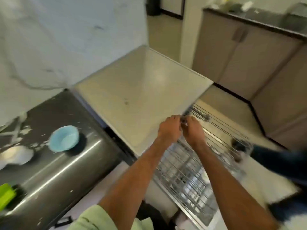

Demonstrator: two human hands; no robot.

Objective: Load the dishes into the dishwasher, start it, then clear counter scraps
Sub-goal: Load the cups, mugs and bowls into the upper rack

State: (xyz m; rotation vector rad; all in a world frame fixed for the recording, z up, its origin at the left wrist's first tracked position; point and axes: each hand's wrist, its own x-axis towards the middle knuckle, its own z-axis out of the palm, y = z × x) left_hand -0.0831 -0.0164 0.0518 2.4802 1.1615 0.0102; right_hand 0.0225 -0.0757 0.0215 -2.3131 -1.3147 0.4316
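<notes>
Both bare forearms reach in from the bottom of the frame and meet just right of centre. The left hand (169,128) and right hand (193,130) are knuckle to knuckle, their fingers (177,117) curled tight and pinching the top corner of a wire rack (191,171). Motion blur hides exactly what small dark part they hold.

The rack is a grid of thin shiny metal rods, drawn out of the dishwasher (141,97) toward the lower right. The dishwasher's flat top is smooth, pale and slightly glossy, and fills the centre.

At left, a dark brushed-steel counter (69,171) with a rounded front edge carries a round pale-blue bowl (64,138). Beside the bowl, at the left edge, sits a blurred white dish (15,156). White scraps (26,128) are scattered over the steel. A bright green object (6,195) sits at the lower left edge.

A dark sleeve (274,160) enters from the right edge beside the rack.
</notes>
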